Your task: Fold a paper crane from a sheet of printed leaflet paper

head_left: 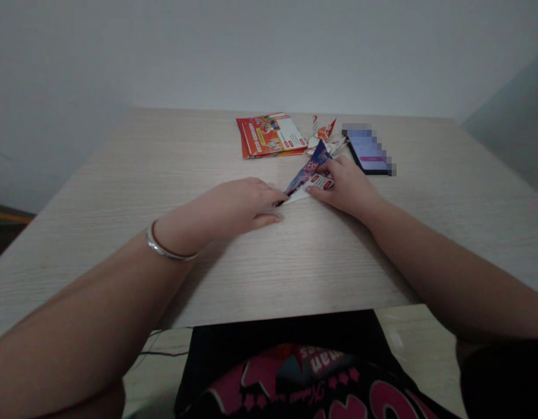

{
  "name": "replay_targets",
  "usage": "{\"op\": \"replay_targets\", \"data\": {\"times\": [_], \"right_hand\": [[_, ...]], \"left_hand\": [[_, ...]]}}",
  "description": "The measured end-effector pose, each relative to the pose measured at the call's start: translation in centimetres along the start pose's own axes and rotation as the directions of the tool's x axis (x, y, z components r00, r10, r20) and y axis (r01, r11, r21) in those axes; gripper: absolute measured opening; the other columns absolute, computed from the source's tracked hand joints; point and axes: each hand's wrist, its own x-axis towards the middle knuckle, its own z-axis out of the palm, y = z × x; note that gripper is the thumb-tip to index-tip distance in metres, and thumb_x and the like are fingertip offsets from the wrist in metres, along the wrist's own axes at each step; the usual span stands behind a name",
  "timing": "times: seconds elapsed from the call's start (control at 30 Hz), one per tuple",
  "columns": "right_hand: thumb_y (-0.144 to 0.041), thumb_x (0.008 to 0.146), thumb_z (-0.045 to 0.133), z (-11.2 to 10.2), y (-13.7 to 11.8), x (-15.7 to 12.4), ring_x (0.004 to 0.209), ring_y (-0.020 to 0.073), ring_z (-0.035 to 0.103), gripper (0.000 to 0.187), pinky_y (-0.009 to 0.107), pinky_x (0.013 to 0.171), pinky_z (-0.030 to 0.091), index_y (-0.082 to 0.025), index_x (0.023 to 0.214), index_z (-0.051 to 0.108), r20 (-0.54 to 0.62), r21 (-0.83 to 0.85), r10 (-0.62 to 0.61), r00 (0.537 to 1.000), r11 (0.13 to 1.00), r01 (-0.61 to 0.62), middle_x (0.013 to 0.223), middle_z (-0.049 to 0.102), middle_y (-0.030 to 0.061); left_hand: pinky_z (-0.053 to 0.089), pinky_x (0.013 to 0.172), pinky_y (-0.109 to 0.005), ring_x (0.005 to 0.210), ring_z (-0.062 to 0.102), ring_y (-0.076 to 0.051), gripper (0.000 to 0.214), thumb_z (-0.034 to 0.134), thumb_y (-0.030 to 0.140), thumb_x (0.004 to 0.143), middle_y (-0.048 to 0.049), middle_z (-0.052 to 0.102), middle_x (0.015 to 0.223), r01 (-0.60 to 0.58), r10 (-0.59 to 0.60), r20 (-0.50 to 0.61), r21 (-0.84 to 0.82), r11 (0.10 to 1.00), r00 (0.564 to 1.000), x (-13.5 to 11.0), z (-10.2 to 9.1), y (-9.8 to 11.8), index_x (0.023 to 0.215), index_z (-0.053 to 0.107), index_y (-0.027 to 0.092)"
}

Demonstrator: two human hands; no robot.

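A printed paper leaflet [304,176], purple and pink on one side and white with red labels on the other, lies partly folded on the table. Its purple flap stands up at a slant. My right hand [348,185] grips the leaflet's right part, with the thumb on the white side and fingers by the flap. The fingers of my left hand [240,205] are stretched out, their tips touching the leaflet's left corner. The left thumb rests apart, lower on the table. Fingers partly hide the leaflet's edges.
Behind the leaflet lies a stack of red and orange leaflets [269,137]. Beside it sits a folded red and white paper piece [324,134]. A phone [370,152] with a lit screen lies right of that. The wooden table [164,139] reaches back to a pale wall.
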Motion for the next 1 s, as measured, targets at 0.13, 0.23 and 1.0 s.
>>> {"op": "replay_targets", "data": {"times": [0.13,0.23,1.0], "right_hand": [[-0.048,0.082,0.082,-0.3,-0.1,0.2,0.111,0.0353,0.069,0.051,0.050,0.102,0.056,-0.015,0.119,0.072,0.018,0.025,0.066,0.998,0.997,-0.067,0.121,0.071,0.0175],[-0.050,0.079,0.084,-0.5,0.0,0.4,0.104,0.0334,0.069,0.051,0.047,0.094,0.057,-0.016,0.115,0.071,0.036,0.033,0.114,0.993,0.993,-0.115,0.116,0.072,0.0162],[-0.040,0.101,0.063,-1.6,-0.6,1.5,0.076,0.0218,0.059,0.025,0.033,0.064,0.032,-0.017,0.102,0.072,0.215,-0.100,0.232,0.949,0.972,-0.214,0.092,0.073,0.0097]], "left_hand": [[0.052,0.105,-0.036,0.119,0.069,-0.025,0.042,0.054,0.035,0.105,-0.0109,0.074,0.132,-0.020,0.020,-0.020,0.008,1.000,1.000,0.1,0.1,-0.1,0.143,0.064,0.019],[0.049,0.110,-0.037,0.123,0.067,-0.026,0.040,0.056,0.032,0.105,-0.0105,0.074,0.134,-0.034,0.035,-0.009,0.014,0.999,0.999,0.1,0.1,0.0,0.141,0.066,0.018],[0.052,0.109,-0.039,0.124,0.067,-0.026,0.038,0.061,0.032,0.103,-0.0085,0.075,0.136,-0.050,0.054,-0.034,0.109,0.993,0.998,0.1,0.2,0.5,0.137,0.069,0.018]]}}
